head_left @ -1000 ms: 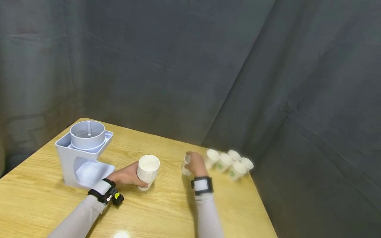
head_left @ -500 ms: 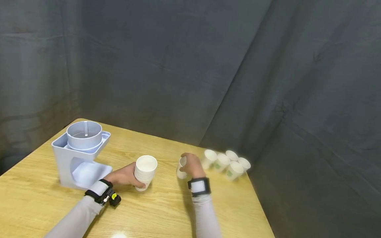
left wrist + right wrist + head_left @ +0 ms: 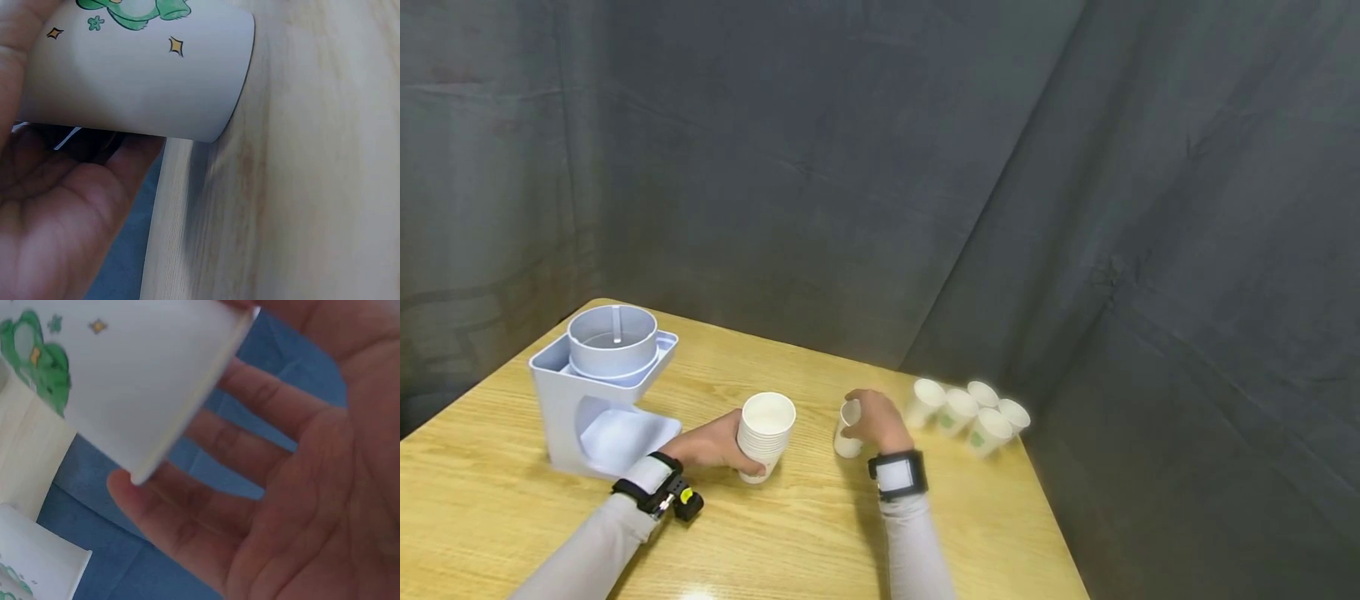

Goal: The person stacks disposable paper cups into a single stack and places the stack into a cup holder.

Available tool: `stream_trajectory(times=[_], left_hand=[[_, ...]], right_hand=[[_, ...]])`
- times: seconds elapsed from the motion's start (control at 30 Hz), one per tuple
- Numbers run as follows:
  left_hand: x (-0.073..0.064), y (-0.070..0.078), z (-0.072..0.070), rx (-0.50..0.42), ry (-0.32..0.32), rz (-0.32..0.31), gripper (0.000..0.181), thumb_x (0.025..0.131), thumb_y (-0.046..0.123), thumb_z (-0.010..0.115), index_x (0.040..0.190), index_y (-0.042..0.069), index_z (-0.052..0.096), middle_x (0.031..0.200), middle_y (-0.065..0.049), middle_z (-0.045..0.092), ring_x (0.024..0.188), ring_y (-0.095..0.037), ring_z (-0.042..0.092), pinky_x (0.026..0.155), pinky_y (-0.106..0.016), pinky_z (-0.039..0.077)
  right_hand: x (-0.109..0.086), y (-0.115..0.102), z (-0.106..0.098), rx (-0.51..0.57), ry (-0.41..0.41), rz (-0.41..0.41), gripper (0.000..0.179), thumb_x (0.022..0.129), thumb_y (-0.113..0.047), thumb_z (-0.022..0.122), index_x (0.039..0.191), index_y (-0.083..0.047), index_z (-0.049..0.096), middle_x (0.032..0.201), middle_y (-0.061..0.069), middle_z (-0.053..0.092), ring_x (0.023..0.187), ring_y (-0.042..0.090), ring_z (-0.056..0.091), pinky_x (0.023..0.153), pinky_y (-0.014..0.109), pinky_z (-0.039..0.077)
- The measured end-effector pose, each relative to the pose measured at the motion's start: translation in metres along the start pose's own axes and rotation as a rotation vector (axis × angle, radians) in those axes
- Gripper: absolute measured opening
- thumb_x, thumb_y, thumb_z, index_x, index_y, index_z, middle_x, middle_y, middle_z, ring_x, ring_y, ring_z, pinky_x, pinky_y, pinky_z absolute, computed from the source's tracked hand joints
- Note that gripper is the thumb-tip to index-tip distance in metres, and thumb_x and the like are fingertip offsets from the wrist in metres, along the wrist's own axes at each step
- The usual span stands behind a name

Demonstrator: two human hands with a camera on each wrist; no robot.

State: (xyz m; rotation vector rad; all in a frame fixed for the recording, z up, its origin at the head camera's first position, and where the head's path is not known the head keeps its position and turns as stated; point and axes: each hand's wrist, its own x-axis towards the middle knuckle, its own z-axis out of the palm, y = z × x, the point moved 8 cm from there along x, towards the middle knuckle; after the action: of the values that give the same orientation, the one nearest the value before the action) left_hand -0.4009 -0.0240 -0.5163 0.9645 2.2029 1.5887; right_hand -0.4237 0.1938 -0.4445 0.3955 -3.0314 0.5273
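My left hand (image 3: pixel 718 442) grips a stack of nested white paper cups (image 3: pixel 767 433), mouths up, with the thumb on the near side. In the left wrist view the stack's lowest cup (image 3: pixel 144 75) shows part of a green cartoon and small yellow stars above the wood. To the right, my right hand (image 3: pixel 880 421) holds a single white paper cup (image 3: pixel 847 443) near its rim, thumb and fingers on either side. Up close in the right wrist view, this cup (image 3: pixel 144 375) bears a green cartoon figure. Whether its base touches the table cannot be told.
Several white paper cups (image 3: pixel 957 410), looking blurred, stand grouped at the table's right edge. A pale blue-grey stand (image 3: pixel 561 417) with a round open container (image 3: pixel 613 358) on top is at the left. Dark curtains (image 3: pixel 820 183) hang behind the wooden table (image 3: pixel 775 542).
My right hand has moved left with the single cup, away from the grouped cups and nearer the stack. My left hand keeps its hold on the stack; the head view has shifted slightly.
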Motion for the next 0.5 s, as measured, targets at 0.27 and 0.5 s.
stream_trajectory(times=[0.27,0.5], left_hand=[[0.0,0.002,0.001,-0.005,-0.006,-0.01,0.078,0.073,0.01,0.089,0.137,-0.005,0.047,0.123,-0.014,0.064,0.114,-0.028,0.058,0.101,-0.048,0.041],[0.0,0.001,0.001,-0.002,-0.001,-0.015,0.078,0.073,0.01,0.089,0.138,-0.005,0.047,0.124,-0.015,0.064,0.115,-0.028,0.058,0.102,-0.048,0.041]], right_hand=[[-0.006,-0.014,-0.002,-0.006,-0.046,-0.079,0.06,0.075,-0.019,0.088,0.129,-0.004,0.066,0.126,0.015,0.069,0.114,0.033,0.064,0.097,0.047,0.052],[-0.015,-0.033,-0.024,0.066,0.045,-0.17,0.059,0.08,-0.021,0.086,0.132,-0.005,0.063,0.126,0.017,0.067,0.108,0.031,0.065,0.086,0.045,0.055]])
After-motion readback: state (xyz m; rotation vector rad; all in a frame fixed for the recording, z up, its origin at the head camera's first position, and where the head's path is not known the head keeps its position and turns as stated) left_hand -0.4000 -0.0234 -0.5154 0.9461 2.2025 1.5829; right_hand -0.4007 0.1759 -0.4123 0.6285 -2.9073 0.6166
